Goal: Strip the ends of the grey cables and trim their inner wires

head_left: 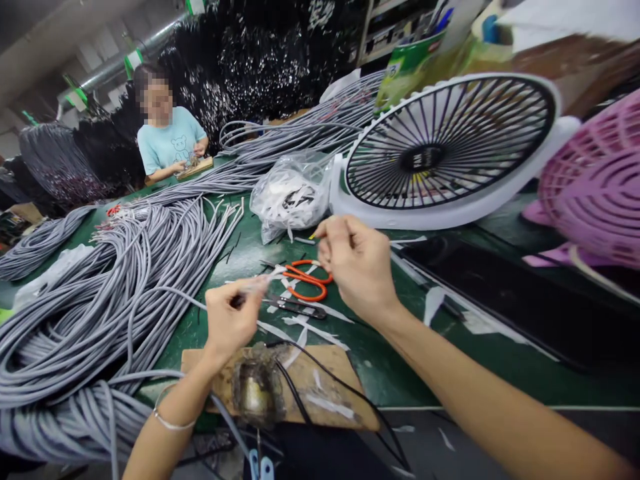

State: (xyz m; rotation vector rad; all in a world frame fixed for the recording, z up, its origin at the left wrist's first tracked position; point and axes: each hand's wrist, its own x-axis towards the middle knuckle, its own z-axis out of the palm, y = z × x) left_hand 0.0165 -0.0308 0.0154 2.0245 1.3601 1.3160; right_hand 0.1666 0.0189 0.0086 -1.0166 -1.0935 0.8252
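Observation:
My left hand (233,320) is closed in a pinch on a grey cable (183,295), which runs in from the left. Past its fingertips a thin whitish end sticks out, slightly blurred. My right hand (357,263) is raised to the right of it, fingers curled together; whatever they hold, if anything, is hidden. Between the hands, on the green table, lie orange-handled scissors (323,293) and dark thread snips (300,307). Nearer me is a wooden board (340,373) bearing a round metal piece (257,393), with black cords across it and white strips (330,405).
Bundles of grey cable (145,267) cover the left side. A plastic bag (290,197) of white pieces stands behind the scissors. At right are a white fan (425,160), a pink fan (595,180) and a black slab (500,287). Another person (173,137) sits across.

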